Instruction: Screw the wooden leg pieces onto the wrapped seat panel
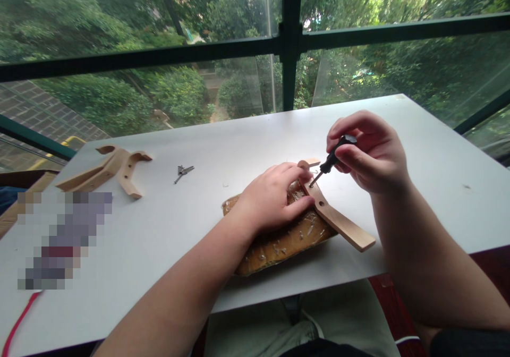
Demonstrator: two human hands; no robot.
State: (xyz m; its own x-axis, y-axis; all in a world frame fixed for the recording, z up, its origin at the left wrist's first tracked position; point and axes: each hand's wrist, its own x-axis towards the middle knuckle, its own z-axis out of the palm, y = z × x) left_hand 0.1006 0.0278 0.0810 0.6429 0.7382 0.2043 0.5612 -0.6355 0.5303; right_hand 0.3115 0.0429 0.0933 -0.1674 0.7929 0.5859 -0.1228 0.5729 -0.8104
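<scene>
My right hand [372, 152] is closed round the black handle of a small screwdriver [329, 161]. The driver slants down to the left, and its tip meets a hole in a pale, curved wooden piece [345, 224]. Another hole shows further along that piece. My left hand [274, 195] grips the wooden piece against a worn brown block [287, 243], thumb on the near side and fingers on the far side. Scuffs and shiny patches cover the block's surface. Part of the block and the far end of the wooden piece are hidden by my left hand.
On the white table [199, 256], several similar curved wooden pieces [107, 171] lie at the left. A small pile of screws [183, 172] rests left of centre. A blurred-out object with a red cord [22, 317] is at the near left. Windows stand behind the table.
</scene>
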